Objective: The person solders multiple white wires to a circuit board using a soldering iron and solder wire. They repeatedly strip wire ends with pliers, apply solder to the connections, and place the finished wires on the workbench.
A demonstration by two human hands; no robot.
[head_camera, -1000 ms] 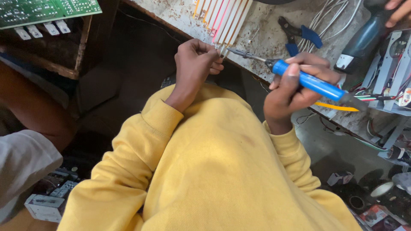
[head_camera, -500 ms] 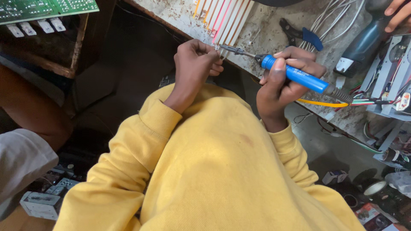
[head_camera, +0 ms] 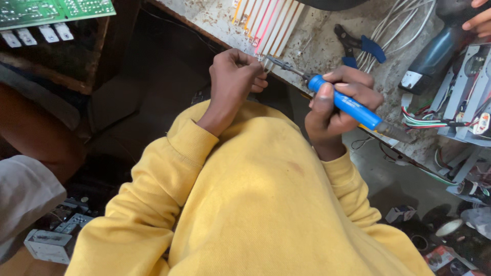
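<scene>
Seen from above, a person in a yellow sweatshirt [head_camera: 266, 204] works at the edge of a stained grey bench [head_camera: 327, 30]. Their right hand [head_camera: 340, 105] is wrapped in a closed grip around the blue handle of a soldering iron [head_camera: 345, 102], whose metal tip points left toward the near ends of a fan of thin white strips [head_camera: 273, 25] lying on the bench. Their left hand [head_camera: 235, 76] is curled into a fist just beside those strip ends, close to the iron's tip; what it pinches, if anything, cannot be made out. Blue-handled pliers [head_camera: 360, 46] lie on the bench beyond the iron, next to a bundle of white wires [head_camera: 396, 28]. At top left sits a green circuit board [head_camera: 51, 9]. Another person's fingers [head_camera: 478, 20] rest on a dark blue tool [head_camera: 437, 51] at top right.
</scene>
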